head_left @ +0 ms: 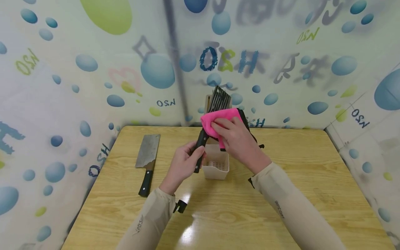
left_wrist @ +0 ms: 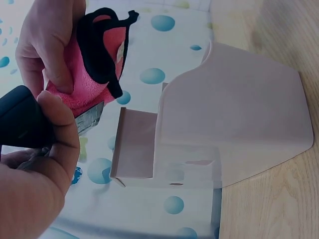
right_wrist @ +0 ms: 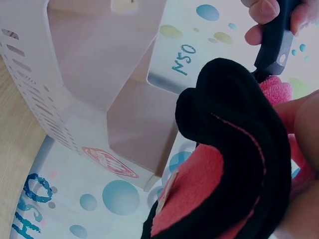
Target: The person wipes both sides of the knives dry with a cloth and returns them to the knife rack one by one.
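Note:
My left hand (head_left: 185, 162) grips the black riveted handle of a knife (head_left: 201, 149), which tilts up and away from me. Its broad blade shows dark stripes above a pink cloth (head_left: 218, 117) with black edging. With my right hand (head_left: 239, 140) I hold that cloth, fingers pressing it over the lower blade. In the left wrist view, a bit of shiny blade (left_wrist: 89, 118) peeks out under the cloth (left_wrist: 75, 94); the rest there is hidden. A pale plastic holder (head_left: 216, 172) with a slotted wall stands on the table just beyond and below my hands.
A cleaver (head_left: 147, 151) with a dark-handled end toward me lies flat on the left of the wooden table (head_left: 281, 208). Behind the table's far edge hangs a white backdrop (head_left: 268, 80) with blue and green spots. The holder (right_wrist: 75, 99) has tall side walls and a smaller front compartment.

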{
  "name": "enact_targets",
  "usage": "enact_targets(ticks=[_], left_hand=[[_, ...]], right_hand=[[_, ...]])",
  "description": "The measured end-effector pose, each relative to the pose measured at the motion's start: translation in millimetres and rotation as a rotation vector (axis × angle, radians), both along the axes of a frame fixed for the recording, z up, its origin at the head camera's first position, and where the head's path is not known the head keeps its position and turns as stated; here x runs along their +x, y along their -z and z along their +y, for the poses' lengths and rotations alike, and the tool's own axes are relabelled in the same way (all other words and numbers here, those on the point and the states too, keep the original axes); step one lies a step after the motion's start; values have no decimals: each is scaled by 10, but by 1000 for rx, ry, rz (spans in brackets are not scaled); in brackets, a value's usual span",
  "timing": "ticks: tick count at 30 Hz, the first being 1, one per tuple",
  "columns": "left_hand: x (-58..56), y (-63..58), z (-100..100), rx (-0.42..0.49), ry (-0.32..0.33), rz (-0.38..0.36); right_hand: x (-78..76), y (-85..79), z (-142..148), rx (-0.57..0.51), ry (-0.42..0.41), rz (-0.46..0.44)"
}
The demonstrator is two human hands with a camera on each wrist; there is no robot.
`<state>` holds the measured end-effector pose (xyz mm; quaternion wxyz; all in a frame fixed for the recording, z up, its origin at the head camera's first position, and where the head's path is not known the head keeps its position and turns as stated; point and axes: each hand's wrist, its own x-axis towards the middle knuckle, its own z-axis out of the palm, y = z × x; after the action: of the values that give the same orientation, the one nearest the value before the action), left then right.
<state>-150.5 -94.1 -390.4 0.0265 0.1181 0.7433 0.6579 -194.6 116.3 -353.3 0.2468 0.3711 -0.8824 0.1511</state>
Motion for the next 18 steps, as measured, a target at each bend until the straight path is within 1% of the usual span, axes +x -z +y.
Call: enact_targets(ticks=[3, 7, 14, 18], left_hand=[[1, 3, 2, 1, 6, 6], [-1, 5, -2, -1, 10, 16], [8, -9, -16, -3, 0, 2], [13, 0, -18, 4, 0, -9]], right_hand=[[-20, -8, 6, 0, 18, 9], [-47, -5, 11, -10, 20, 23], [-22, 4, -6, -9, 32, -21], [5, 26, -16, -10, 26, -24]])
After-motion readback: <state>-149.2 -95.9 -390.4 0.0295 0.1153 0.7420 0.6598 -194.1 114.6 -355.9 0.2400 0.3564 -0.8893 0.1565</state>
